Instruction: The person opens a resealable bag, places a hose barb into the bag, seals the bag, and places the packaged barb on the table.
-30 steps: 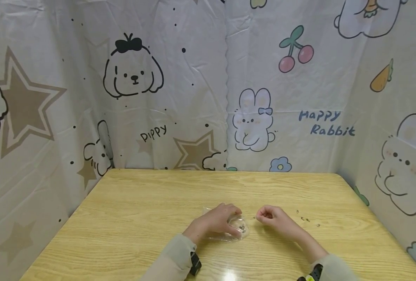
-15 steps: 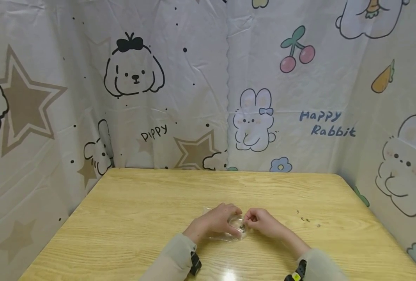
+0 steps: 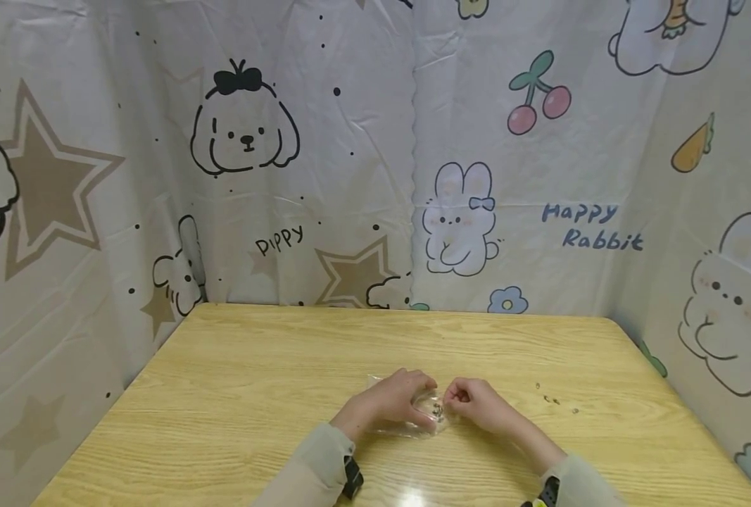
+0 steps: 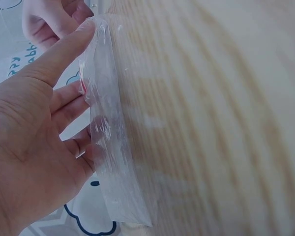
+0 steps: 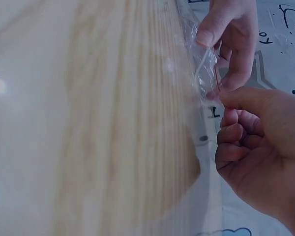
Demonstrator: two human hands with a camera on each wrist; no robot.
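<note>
A clear plastic zip bag (image 3: pixel 407 428) lies under my left hand (image 3: pixel 390 398). In the left wrist view that hand (image 4: pixel 37 128) curves round the bag (image 4: pixel 105 98), thumb on one lip, fingers on the other side by a red strip. The right wrist view shows the bag's mouth (image 5: pixel 205 73) parted. Small dark metal-looking pieces (image 3: pixel 437 409) sit inside the bag near its mouth. My right hand (image 3: pixel 476 403) is right at the mouth, thumb and index finger pinched together. A tiny shiny piece (image 4: pixel 94 5) shows at its fingertips in the left wrist view; its kind is too small to tell.
Several similar small pieces (image 3: pixel 551 400) lie scattered on the wooden table (image 3: pixel 255 366) to the right of my right hand. A printed cloth curtain (image 3: pixel 350 141) hangs behind the table and along both sides.
My right hand has moved left from the table beside the bag to the bag's mouth, and the small piece at its fingertips has left the table. My left hand has stayed on the bag.
</note>
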